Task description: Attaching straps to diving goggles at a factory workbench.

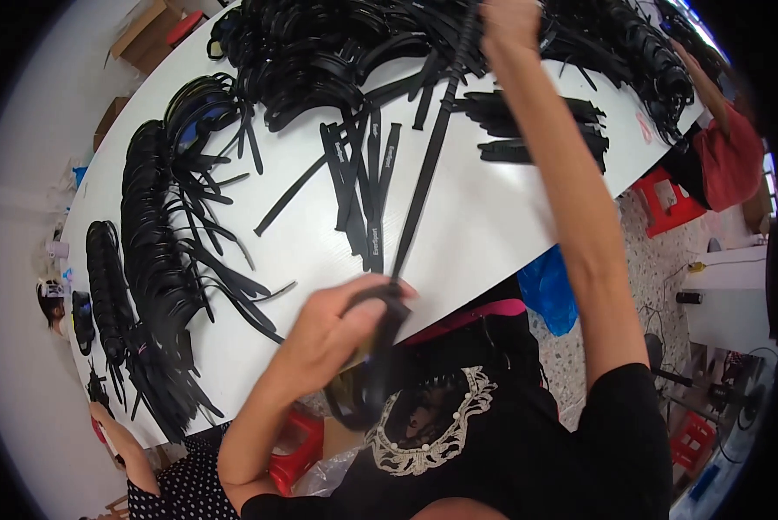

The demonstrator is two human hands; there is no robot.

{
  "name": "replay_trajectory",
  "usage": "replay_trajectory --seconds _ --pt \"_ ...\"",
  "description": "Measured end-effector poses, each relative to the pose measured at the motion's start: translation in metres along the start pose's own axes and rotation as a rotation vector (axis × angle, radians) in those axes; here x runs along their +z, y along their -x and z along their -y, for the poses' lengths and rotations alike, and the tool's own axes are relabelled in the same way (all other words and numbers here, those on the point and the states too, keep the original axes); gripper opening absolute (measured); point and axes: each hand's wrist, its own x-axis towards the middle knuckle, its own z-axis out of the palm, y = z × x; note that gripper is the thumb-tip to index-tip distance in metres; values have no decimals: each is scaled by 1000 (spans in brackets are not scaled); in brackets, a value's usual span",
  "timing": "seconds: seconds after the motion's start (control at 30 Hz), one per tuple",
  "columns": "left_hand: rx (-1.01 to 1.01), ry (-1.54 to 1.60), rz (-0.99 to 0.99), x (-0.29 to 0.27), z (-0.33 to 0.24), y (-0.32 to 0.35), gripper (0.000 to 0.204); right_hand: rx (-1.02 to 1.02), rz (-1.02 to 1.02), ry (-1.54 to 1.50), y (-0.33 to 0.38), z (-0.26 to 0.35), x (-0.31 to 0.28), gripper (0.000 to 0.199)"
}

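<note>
My left hand is closed round the side of a pair of black goggles, which hangs close to my chest, blurred by motion. From it a long black strap runs taut across the table to my right hand. That hand is stretched out to the far side, its fingers partly cut off by the picture's top edge, and appears closed on the strap's far end. Between the hands and the goggle piles lie several loose black straps with pale print.
Rows of black goggles line the white table at the left, with a large heap at the back. Bundled straps lie beside my right forearm. Other people work at the left and right edges. A blue bag hangs below the table.
</note>
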Motion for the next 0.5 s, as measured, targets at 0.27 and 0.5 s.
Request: replay_trajectory --seconds 0.27,0.5 --pt "847 -1027 -501 -57 37 -61 67 20 821 508 94 53 -90 17" --pt "589 -940 -187 -75 67 -21 54 -550 791 1196 89 14 -123 19"
